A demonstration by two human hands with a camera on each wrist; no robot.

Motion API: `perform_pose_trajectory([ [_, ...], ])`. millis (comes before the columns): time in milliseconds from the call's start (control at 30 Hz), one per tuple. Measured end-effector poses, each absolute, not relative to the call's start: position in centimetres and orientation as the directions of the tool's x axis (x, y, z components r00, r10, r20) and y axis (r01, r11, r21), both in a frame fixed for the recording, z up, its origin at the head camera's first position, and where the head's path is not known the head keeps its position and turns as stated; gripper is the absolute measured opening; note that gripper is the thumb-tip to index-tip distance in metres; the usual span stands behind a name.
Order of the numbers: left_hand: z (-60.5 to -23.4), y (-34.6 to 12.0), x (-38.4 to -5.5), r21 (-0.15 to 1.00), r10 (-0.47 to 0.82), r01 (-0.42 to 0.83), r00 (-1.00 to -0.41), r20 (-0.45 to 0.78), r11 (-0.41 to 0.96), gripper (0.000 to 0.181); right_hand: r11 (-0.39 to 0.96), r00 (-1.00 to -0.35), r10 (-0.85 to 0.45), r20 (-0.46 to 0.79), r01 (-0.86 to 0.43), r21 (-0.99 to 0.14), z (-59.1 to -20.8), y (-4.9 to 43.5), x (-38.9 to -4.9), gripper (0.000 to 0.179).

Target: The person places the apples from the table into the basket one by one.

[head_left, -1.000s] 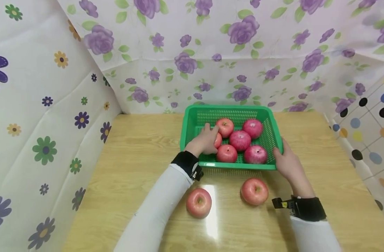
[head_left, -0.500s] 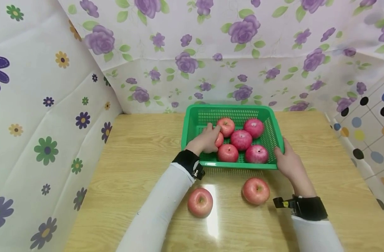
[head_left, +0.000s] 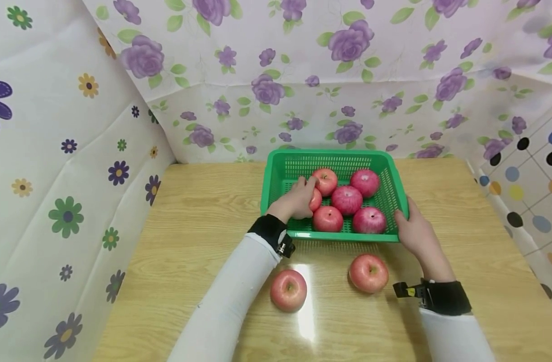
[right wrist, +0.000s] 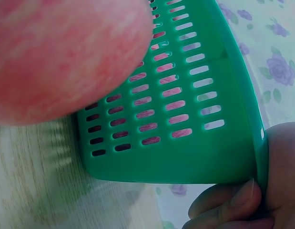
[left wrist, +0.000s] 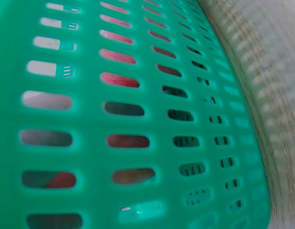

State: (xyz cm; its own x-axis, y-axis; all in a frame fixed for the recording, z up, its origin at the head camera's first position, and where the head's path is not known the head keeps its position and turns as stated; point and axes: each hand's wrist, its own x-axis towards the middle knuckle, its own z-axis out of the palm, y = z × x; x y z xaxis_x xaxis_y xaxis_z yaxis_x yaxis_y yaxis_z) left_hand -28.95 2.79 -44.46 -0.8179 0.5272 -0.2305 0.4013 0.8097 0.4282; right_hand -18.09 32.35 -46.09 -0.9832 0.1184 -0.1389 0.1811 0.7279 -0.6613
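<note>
In the head view my left hand (head_left: 295, 200) reaches into a green plastic basket (head_left: 335, 236), its fingers curled round a red apple (head_left: 315, 200) that it partly hides. My right hand (head_left: 417, 235) grips the basket's right side near the front corner; in the right wrist view its fingers (right wrist: 228, 205) wrap the rim. Two other apples (head_left: 328, 219) (head_left: 325, 181) and three darker, streaked apples (head_left: 346, 200) lie in the basket. Through the slots of the basket wall (left wrist: 90, 119), red patches show in the left wrist view.
Two more apples stand on the wooden table (head_left: 203, 241) before the basket: one apple (head_left: 288, 290) by my left forearm, another apple (head_left: 368, 273) nearer my right wrist. That one looms close in the right wrist view. A flowered sheet (head_left: 240, 115) hangs behind, with patterned sheets either side.
</note>
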Motion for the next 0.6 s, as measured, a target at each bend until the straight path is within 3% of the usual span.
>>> perform_pose_trajectory([
  [600,-44.65,2.88,-29.27,0.425,0.527,0.404,-0.82,-0.224,0.81,0.083,0.728,-0.984,0.113,-0.14,0.178,-0.662,-46.07,32.38,-18.13,0.065],
])
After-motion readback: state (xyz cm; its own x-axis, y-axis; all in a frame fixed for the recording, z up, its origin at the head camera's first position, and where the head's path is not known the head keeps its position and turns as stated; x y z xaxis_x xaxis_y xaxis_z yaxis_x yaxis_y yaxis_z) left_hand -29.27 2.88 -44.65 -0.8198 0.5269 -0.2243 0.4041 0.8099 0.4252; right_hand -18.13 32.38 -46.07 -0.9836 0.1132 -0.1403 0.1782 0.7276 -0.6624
